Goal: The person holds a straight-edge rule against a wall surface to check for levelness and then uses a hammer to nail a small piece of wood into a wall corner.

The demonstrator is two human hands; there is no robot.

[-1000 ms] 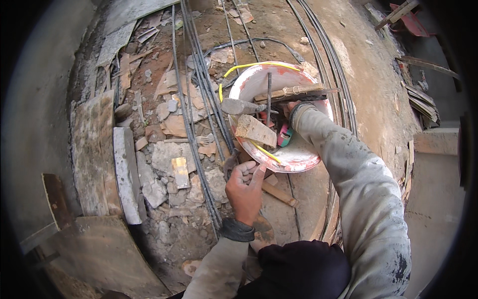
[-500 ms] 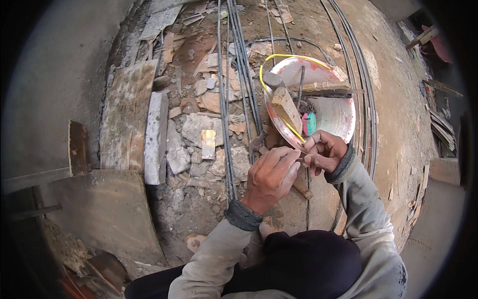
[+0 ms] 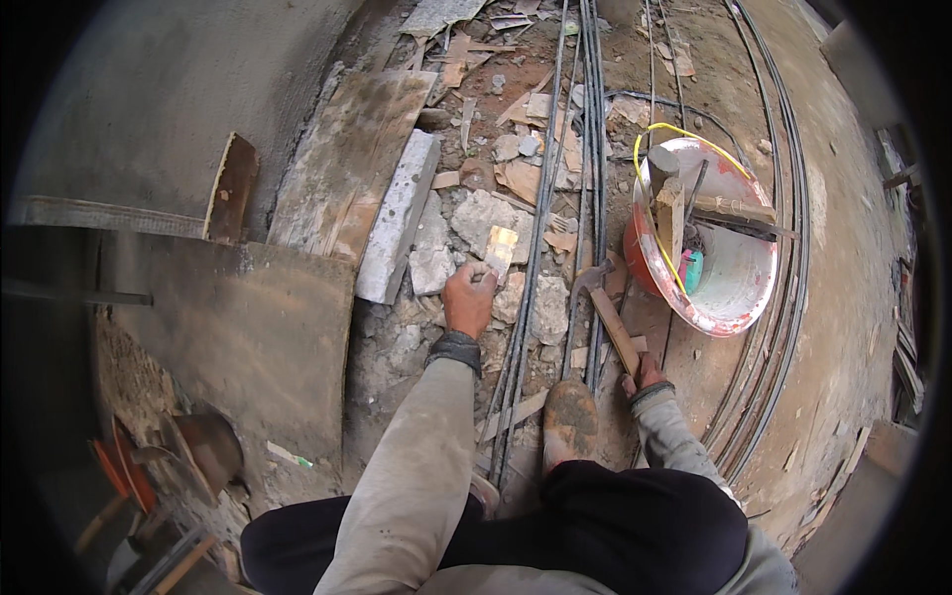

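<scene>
My left hand [image 3: 468, 297] reaches out over broken concrete rubble, and its fingers close on the lower end of a small flat-bladed scraper [image 3: 499, 248] that lies on a stone. My right hand [image 3: 645, 375] is down on the ground by my right knee, gripping the end of a wooden-handled hammer [image 3: 615, 332] whose head rests beside the steel bars. Just beyond the hammer, a red and white bucket [image 3: 739, 307] with a yellow handle holds wooden-handled tools and a small turquoise item. My muddy shoe [image 3: 570, 421] stands between the two hands.
Long steel bars [image 3: 535, 228] run away from me across the rubble, and more curve around the bucket's right side [image 3: 793, 258]. A concrete slab [image 3: 397, 218], a board [image 3: 347, 159] and a dark panel [image 3: 248, 337] lie at left. Rusty tools [image 3: 188, 451] sit at lower left.
Both hands were together beside the bucket handling a small object. Now my left hand has moved left onto the scraper and my right hand has dropped to the hammer handle. The view has shifted left.
</scene>
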